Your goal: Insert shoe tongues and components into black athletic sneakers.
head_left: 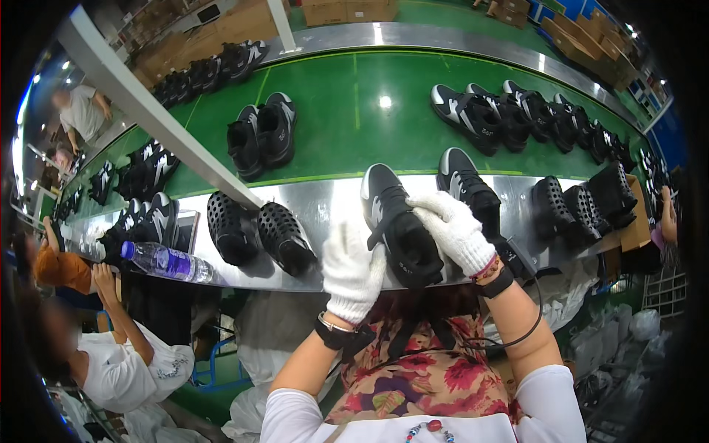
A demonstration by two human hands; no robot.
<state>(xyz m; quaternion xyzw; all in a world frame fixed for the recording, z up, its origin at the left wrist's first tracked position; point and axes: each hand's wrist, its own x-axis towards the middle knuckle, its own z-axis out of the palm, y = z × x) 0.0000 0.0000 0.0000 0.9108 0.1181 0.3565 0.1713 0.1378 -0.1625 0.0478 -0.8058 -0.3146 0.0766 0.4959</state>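
A black sneaker (397,229) with a grey toe and a white side stripe stands toe away on the metal ledge in front of me. My right hand (452,230), in a white knit glove, grips it at the tongue and strap from the right. On its left side my gloved left hand (350,269) is held up, slightly blurred, thumb apart from the fingers, close to a loose black strap end. Nothing shows in that palm. A matching sneaker (471,190) stands just right, partly behind my right hand.
Beyond the ledge (325,196) lies a green belt (354,140) with a sneaker pair (262,136) and a row of sneakers (517,114). Black perforated clogs (284,238) and a bottle (171,263) stand left. More clogs (580,210) sit right. A white post (159,107) slants across; a co-worker (129,354) is left.
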